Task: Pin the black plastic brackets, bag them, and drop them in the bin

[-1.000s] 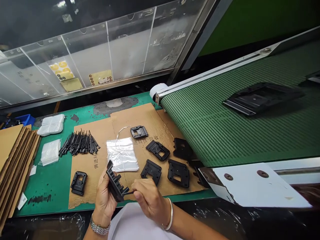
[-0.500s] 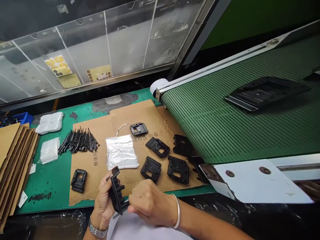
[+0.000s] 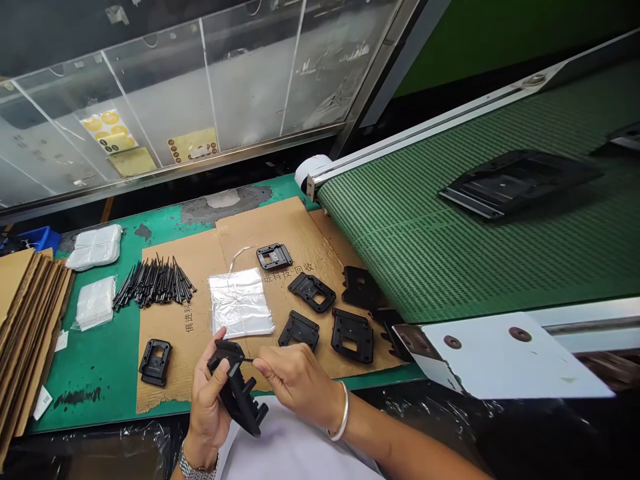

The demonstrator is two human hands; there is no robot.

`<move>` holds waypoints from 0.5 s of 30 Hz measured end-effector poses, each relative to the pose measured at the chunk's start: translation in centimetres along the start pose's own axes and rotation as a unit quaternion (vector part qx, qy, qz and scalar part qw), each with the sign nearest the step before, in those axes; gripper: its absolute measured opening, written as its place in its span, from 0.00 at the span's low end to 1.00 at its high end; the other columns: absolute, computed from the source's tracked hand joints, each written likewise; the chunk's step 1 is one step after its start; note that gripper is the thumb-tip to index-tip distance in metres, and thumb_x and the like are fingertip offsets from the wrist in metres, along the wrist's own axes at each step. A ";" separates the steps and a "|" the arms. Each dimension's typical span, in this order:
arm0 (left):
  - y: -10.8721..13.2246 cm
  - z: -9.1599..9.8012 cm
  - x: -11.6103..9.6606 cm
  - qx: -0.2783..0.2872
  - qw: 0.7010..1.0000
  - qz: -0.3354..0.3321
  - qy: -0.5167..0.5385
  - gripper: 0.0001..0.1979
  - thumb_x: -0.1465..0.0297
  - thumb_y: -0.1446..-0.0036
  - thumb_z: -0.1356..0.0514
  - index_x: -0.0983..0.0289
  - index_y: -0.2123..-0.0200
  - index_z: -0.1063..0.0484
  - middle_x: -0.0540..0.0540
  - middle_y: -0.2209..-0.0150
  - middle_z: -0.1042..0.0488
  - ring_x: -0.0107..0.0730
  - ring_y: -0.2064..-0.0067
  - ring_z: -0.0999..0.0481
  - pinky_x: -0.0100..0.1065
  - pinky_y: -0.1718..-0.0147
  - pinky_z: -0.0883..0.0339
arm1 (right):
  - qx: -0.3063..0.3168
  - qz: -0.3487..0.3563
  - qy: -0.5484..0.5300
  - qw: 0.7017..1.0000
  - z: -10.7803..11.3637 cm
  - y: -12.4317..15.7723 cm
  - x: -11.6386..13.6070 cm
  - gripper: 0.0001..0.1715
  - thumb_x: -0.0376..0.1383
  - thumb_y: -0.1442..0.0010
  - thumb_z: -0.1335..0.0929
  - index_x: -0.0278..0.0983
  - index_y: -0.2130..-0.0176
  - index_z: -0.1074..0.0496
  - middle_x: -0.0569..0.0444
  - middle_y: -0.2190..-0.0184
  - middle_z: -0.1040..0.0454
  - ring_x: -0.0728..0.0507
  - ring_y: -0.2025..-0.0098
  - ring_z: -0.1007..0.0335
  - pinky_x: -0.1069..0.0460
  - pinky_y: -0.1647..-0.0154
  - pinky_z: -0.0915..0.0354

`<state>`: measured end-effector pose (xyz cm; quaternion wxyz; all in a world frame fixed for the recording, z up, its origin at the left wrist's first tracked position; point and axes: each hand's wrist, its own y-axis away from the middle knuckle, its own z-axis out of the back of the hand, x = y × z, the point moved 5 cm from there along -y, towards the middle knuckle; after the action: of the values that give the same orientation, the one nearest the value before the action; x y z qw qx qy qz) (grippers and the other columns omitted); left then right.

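My left hand (image 3: 210, 393) is closed around a black plastic bracket (image 3: 239, 393), tilted on edge with its short posts facing right. My right hand (image 3: 300, 383) pinches a thin dark rod (image 3: 247, 360) whose far end meets the upper part of the bracket. What kind of rod it is does not show clearly. Beyond the hands lies a tied stack of clear plastic bags (image 3: 241, 303) on a cardboard sheet (image 3: 185, 367). Similar black brackets (image 3: 353, 335) rest on the cardboard to the right, and a single one (image 3: 155, 362) lies at the left.
A heap of long black pins (image 3: 155, 281) lies left of the bags. A green conveyor belt (image 3: 390, 220) slopes up at the right, carrying black brackets (image 3: 515, 183). Stacked cardboard (image 3: 30, 333) stands at the left edge, near two bundles of plastic bags (image 3: 95, 303).
My right hand has moved up along the bracket, so the rod now meets its upper part instead of its lower end. My left hand has turned the bracket. The view has shifted slightly.
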<state>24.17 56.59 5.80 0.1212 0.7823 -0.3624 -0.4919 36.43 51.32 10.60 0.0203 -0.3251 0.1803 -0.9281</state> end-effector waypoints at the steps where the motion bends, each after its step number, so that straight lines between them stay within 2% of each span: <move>1: 0.1 0.0 0.2 0.015 1.000 0.010 -0.005 0.31 0.68 0.56 0.36 0.60 0.47 0.38 0.48 0.74 0.33 0.20 0.76 0.36 0.22 0.78 0.40 | 0.003 -0.015 0.013 1.000 -0.1 0.0 -0.5 0.27 0.40 0.34 0.50 0.35 0.78 0.39 0.58 0.85 0.37 0.52 0.83 0.45 0.53 0.79 0.56; 4: 0.2 -0.3 0.7 0.106 0.993 0.049 0.012 0.31 0.66 0.58 0.35 0.62 0.48 0.37 0.47 0.81 0.38 0.20 0.79 0.40 0.22 0.82 0.44 | 0.025 -0.037 0.026 0.999 -0.3 -0.2 -1.9 0.28 0.41 0.34 0.51 0.35 0.77 0.37 0.57 0.84 0.36 0.52 0.82 0.44 0.53 0.79 0.57; 6: 0.4 -0.8 1.0 0.179 0.979 0.081 0.045 0.29 0.63 0.58 0.36 0.62 0.50 0.35 0.46 0.84 0.41 0.19 0.82 0.43 0.22 0.85 0.48 | 0.029 -0.036 0.005 0.999 -0.2 -0.6 -2.3 0.29 0.42 0.34 0.51 0.35 0.77 0.37 0.58 0.84 0.37 0.52 0.83 0.45 0.54 0.79 0.56; 8: 0.5 -1.0 1.1 0.225 0.964 0.116 0.078 0.26 0.60 0.57 0.37 0.60 0.53 0.32 0.46 0.85 0.43 0.19 0.83 0.45 0.21 0.88 0.52 | 0.026 -0.027 -0.021 0.999 0.3 -1.0 -2.2 0.29 0.42 0.34 0.51 0.35 0.78 0.38 0.58 0.85 0.38 0.52 0.83 0.47 0.54 0.79 0.55; 11: 0.4 -1.0 1.3 0.252 0.951 0.149 0.101 0.21 0.59 0.58 0.37 0.60 0.59 0.29 0.47 0.84 0.44 0.17 0.84 0.46 0.19 0.89 0.56 | 0.029 -0.001 -0.044 0.999 0.9 -1.4 -1.2 0.29 0.42 0.34 0.51 0.35 0.79 0.38 0.58 0.85 0.38 0.52 0.83 0.46 0.54 0.79 0.54; 15: 0.3 -1.1 1.3 0.273 0.946 0.155 0.086 0.15 0.57 0.59 0.37 0.64 0.75 0.29 0.48 0.82 0.41 0.16 0.85 0.43 0.20 0.90 0.56 | 0.043 0.004 -0.081 0.996 1.0 -1.5 0.2 0.27 0.40 0.34 0.49 0.35 0.76 0.35 0.56 0.81 0.33 0.52 0.80 0.40 0.55 0.79 0.51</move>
<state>25.31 55.26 5.59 0.0082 0.7593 -0.5875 -0.2797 37.02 52.33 11.96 0.0525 -0.3970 0.1388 -0.9058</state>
